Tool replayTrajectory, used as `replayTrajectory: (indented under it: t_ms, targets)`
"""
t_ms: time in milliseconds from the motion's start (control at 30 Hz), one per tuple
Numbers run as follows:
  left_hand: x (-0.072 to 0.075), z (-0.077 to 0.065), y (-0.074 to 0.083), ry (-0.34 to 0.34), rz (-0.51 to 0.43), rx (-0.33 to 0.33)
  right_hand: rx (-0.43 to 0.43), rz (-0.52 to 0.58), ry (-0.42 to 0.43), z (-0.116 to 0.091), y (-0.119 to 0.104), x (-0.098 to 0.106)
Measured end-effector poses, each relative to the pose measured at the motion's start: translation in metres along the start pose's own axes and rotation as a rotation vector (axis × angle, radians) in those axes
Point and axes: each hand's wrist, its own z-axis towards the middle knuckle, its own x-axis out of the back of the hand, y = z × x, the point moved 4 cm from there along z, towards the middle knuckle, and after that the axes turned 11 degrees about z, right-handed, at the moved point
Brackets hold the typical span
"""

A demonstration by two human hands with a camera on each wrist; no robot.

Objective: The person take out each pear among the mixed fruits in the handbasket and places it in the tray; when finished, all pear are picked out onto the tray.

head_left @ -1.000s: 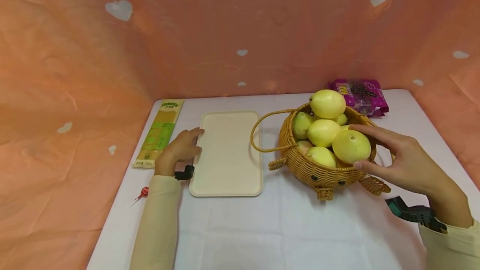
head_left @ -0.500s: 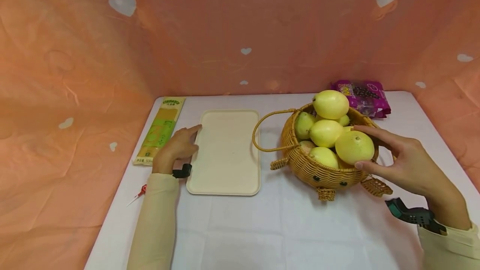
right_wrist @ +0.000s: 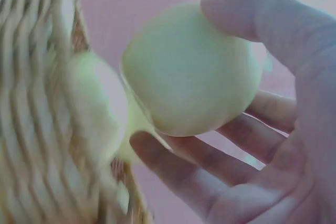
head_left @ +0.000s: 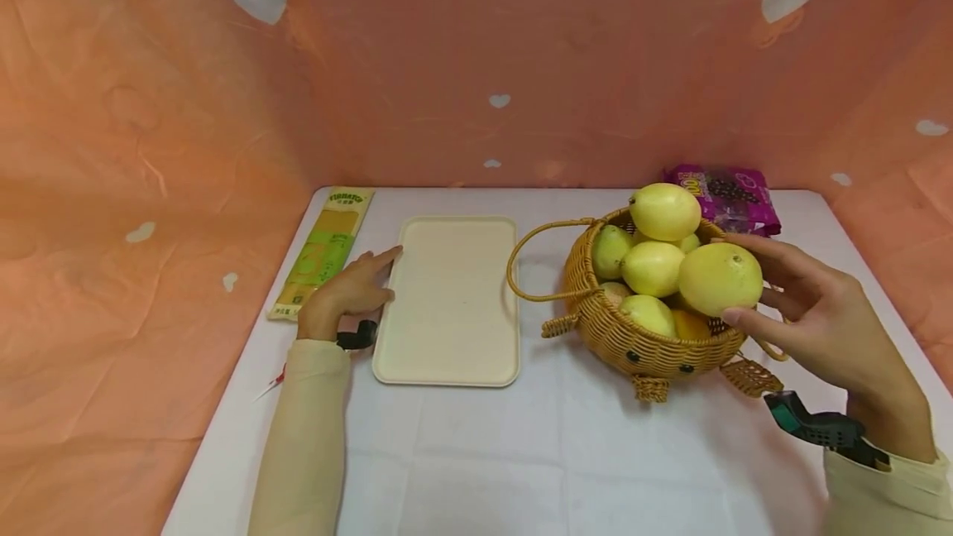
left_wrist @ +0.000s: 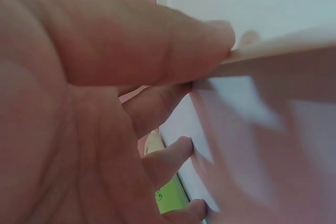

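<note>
My right hand (head_left: 826, 317) holds a round yellow-green fruit (head_left: 718, 278) between thumb and fingers, over the right rim of a wicker basket (head_left: 633, 342). In the right wrist view this fruit (right_wrist: 189, 72) sits against the thumb and fingers, beside the basket wall. Several more yellow and greenish fruits (head_left: 665, 212) are heaped in the basket. My left hand (head_left: 348, 294) touches the left edge of a cream rectangular tray (head_left: 456, 304) with straight fingers. The left wrist view has the thumb (left_wrist: 210, 38) at the tray's rim, with other fingertips reaching down along its side.
A yellow-green packet (head_left: 323, 251) lies behind the left hand. A purple packet (head_left: 733, 197) with dark grape pictures lies behind the basket. The basket's handle (head_left: 547, 226) leans out toward the tray. A small red item (head_left: 280, 376) is half hidden by the left sleeve. Pink cloth hangs behind the table.
My right hand has lifted the fruit slightly and tipped it, moving it right; an orange-yellow fruit beneath now shows. The left hand stays at the tray's edge. The whole view has shifted a little.
</note>
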Motion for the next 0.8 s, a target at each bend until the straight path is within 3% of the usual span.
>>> replayTrajectory:
  t_ms: [167,333,467,700,800]
  targets:
    - [0.000,-0.002,-0.003,-0.004,-0.010,0.000,0.019,0.232,-0.012,0.024,-0.018,-0.023]
    - [-0.001,-0.003,-0.004,-0.013,-0.029,0.023,0.108,0.342,-0.030,0.046,-0.035,-0.057]
    - [-0.001,-0.003,-0.004,-0.011,-0.034,0.036,0.094,0.311,-0.066,0.065,-0.046,-0.091]
    - [-0.003,-0.002,0.001,0.015,-0.001,-0.020,0.120,0.304,-0.154,0.097,-0.048,-0.144]
    - [-0.004,-0.002,0.001,0.014,-0.013,0.008,0.125,0.298,-0.178,0.112,-0.044,-0.163]
